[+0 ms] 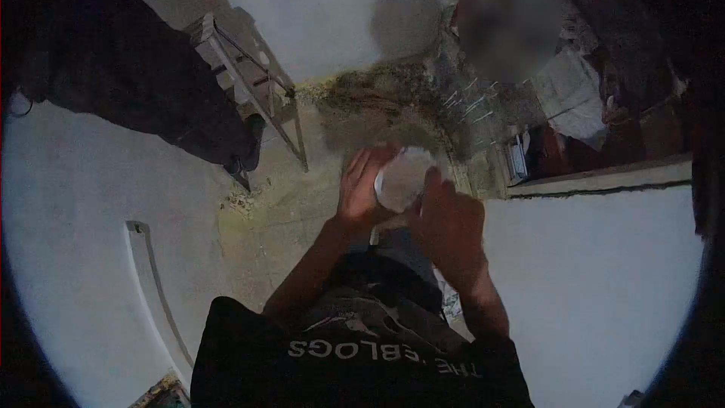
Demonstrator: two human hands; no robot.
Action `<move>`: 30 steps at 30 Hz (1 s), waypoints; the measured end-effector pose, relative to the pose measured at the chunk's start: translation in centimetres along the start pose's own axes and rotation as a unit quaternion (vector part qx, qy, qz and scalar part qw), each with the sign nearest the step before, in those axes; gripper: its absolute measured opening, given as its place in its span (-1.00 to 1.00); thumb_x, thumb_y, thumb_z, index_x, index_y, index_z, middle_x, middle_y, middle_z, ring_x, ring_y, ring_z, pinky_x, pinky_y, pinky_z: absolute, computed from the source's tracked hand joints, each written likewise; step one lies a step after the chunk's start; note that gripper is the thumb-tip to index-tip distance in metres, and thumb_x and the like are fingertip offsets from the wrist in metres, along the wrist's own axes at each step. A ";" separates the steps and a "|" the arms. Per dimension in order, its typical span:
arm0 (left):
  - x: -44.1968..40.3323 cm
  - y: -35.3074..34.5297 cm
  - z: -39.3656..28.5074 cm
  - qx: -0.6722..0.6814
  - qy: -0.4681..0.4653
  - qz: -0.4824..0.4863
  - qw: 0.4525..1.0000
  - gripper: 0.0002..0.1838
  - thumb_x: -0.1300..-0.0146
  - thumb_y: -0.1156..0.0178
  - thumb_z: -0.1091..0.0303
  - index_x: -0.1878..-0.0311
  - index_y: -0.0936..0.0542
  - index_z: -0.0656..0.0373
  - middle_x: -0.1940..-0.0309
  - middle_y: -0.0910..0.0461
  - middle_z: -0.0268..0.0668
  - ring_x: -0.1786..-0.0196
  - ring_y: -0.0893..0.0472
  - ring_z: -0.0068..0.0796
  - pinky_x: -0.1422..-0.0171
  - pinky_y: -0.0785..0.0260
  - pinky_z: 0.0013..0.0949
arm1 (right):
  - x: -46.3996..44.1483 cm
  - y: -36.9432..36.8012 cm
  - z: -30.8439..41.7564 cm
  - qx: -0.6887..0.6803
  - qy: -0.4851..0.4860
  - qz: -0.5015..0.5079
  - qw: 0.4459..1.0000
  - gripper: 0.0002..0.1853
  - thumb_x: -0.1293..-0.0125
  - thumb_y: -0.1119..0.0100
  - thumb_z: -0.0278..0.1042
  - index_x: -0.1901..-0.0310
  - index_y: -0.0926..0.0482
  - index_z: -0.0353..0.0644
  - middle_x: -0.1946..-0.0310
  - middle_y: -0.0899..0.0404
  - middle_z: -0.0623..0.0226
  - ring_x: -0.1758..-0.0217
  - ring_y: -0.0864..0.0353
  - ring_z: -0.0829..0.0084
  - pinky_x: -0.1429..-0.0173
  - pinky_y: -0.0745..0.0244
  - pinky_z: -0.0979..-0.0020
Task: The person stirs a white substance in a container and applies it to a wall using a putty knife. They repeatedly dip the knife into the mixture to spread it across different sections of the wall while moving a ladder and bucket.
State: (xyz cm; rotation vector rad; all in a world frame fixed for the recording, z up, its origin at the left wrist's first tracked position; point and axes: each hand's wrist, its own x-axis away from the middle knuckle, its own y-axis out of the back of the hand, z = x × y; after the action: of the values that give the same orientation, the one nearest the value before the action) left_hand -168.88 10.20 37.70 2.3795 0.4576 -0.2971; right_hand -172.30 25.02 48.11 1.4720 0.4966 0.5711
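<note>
The round pale tub (408, 180), or something like one, is to the right of the ladder (255, 97), already in hand and not set down. The left hand (361, 187) holds its side, fingers curved around it; the right hand (453, 219) is at the opposite edge, and I cannot tell whether it pinches or only presses there. With both hands on it, the work looks unfinished; how much is left, and what the tub contains, I cannot tell
</note>
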 end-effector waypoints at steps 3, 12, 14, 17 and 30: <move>-4.4 0.8 2.7 -0.022 0.005 -0.009 1.000 -0.10 0.23 -0.61 0.10 -0.22 -0.40 0.15 -0.14 -0.46 -0.09 -0.20 -0.47 0.01 -0.28 -0.34 0.03 | -5.9 0.5 -1.1 -0.019 0.008 0.034 0.999 -0.69 -0.28 -0.21 -0.20 0.13 -0.50 -0.29 0.51 -0.55 0.13 0.52 -0.64 0.25 0.49 -0.41 0.22; -16.4 -1.1 11.6 -0.025 -0.029 -0.205 0.978 -0.15 0.26 -0.64 0.18 -0.14 -0.46 0.28 -0.04 -0.51 -0.06 -0.09 -0.53 -0.02 -0.14 -0.42 -0.05 | -17.5 3.0 -6.5 -0.166 0.045 -0.017 0.985 -0.72 -0.23 -0.31 -0.24 0.13 -0.59 -0.25 0.39 -0.66 0.10 0.43 -0.70 0.26 0.33 -0.51 0.24; -18.8 -1.4 13.0 -0.018 0.006 -0.248 0.969 -0.14 0.27 -0.65 0.18 -0.13 -0.45 0.30 -0.03 -0.51 -0.05 -0.06 -0.53 0.00 -0.10 -0.44 -0.05 | -20.6 1.4 -8.4 -0.207 0.048 -0.041 0.976 -0.70 -0.22 -0.33 -0.24 0.11 -0.59 -0.24 0.34 -0.67 0.06 0.36 -0.72 0.21 0.23 -0.53 0.20; -22.2 -1.5 13.9 -0.100 -0.016 -0.250 0.963 -0.11 0.30 -0.66 0.13 -0.14 -0.46 0.27 -0.07 -0.49 -0.04 -0.10 -0.50 0.02 -0.15 -0.39 -0.02 | -25.2 1.0 -11.3 -0.247 -0.019 0.108 0.963 -0.69 -0.28 -0.24 -0.22 0.08 -0.54 -0.29 0.32 -0.65 0.02 0.30 -0.72 0.15 0.21 -0.55 0.21; -34.1 -2.0 24.5 -0.025 0.197 -0.187 0.962 0.10 0.32 -0.67 0.06 -0.31 -0.26 0.17 -0.14 -0.44 -0.05 -0.24 -0.46 -0.04 -0.30 -0.33 0.01 | -39.4 -7.6 -14.4 -0.510 -0.067 0.068 0.855 -0.71 -0.18 -0.36 -0.42 0.11 -0.49 -0.23 0.36 -0.59 0.21 0.37 -0.59 0.48 0.23 -0.47 0.42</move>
State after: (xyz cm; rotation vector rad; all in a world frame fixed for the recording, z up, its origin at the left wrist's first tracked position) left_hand -202.95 -13.13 29.70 2.2911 1.0917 0.0276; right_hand -211.45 11.14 38.53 0.5096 -0.0628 0.6861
